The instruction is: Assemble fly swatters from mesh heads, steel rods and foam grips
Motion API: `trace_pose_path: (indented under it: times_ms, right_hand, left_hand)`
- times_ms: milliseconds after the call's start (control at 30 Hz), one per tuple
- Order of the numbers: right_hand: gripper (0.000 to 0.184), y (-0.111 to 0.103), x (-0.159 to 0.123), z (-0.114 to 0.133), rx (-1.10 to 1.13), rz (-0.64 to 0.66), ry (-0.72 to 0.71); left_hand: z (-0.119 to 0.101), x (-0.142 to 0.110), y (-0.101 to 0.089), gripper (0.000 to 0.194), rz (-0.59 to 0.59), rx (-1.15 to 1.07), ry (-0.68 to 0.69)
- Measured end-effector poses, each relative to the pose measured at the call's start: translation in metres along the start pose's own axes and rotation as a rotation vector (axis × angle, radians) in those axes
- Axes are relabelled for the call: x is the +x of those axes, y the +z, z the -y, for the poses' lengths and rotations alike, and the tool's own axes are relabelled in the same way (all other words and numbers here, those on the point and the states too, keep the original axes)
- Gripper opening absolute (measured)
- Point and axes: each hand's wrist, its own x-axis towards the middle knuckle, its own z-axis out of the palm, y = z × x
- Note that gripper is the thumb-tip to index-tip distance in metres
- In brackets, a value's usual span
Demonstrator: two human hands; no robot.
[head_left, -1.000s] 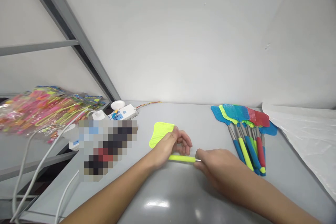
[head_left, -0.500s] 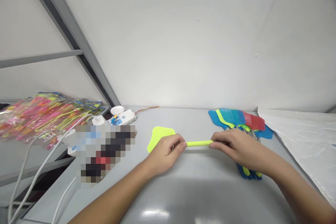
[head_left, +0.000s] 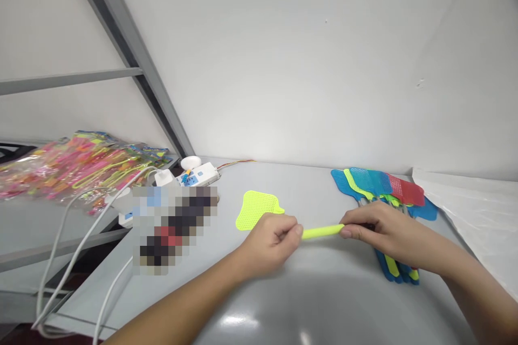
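Observation:
A bright yellow handle [head_left: 322,231] runs between my two hands above the table, nearly level and slightly higher at its right end. Its left end is wrapped in the closed fingers of my left hand [head_left: 275,240]. My right hand [head_left: 370,226] pinches the other end between thumb and fingers. Just behind my left hand lies a yellow perforated fly swatter head [head_left: 257,210], its short neck pointing right. Whether that head joins the handle I cannot tell. Beyond and below my right hand is a pile of fly swatters [head_left: 368,180] with blue, yellow and red heads; my hand hides part of their shafts.
Plastic-wrapped colourful items [head_left: 93,167] are heaped at the left. A white power strip [head_left: 202,174] with cables sits at the table's back left, near a pixelated object [head_left: 178,232]. White sheeting [head_left: 465,210] covers the right side. A metal frame post [head_left: 133,59] slants up at left.
The view has shifted, so the scene appears farther right. My left hand has come nearer and away from the swatter head, uncovering its neck. Both hands keep hold of the yellow handle.

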Motion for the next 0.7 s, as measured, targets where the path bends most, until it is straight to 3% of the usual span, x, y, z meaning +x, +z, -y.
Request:
trace_pose_path:
  times_ms: [100, 267, 400, 500, 567, 700]
  right_hand:
    - [0.041, 0.003, 0.001, 0.001, -0.011, 0.042, -0.012]
    - [0.033, 0.016, 0.009, 0.019, -0.047, 0.074, -0.12]
    - [0.03, 0.023, 0.023, 0.037, -0.158, 0.115, -0.263]
    - [0.02, 0.014, 0.041, 0.035, -0.2, 0.007, -0.341]
    - [0.031, 0.005, 0.057, 0.026, -0.145, -0.16, -0.326]
    - [0.043, 0.006, 0.098, 0.01, 0.184, -0.472, -0.019]
  left_hand:
    - [0.0, -0.001, -0.005, 0.041, 0.135, -0.098, -0.066]
    - [-0.01, 0.0, -0.01, 0.031, 0.485, -0.388, -0.316]
    - [-0.011, 0.0, -0.004, 0.035, 0.552, -0.669, -0.432]
    - [-0.006, 0.0, 0.0, 0.04, 0.43, -0.84, -0.472]
    - [-0.001, 0.001, 0.002, 0.042, 0.258, -0.942, -0.448]
    - [0.008, 0.009, 0.004, 0.047, -0.206, -1.06, -0.353]
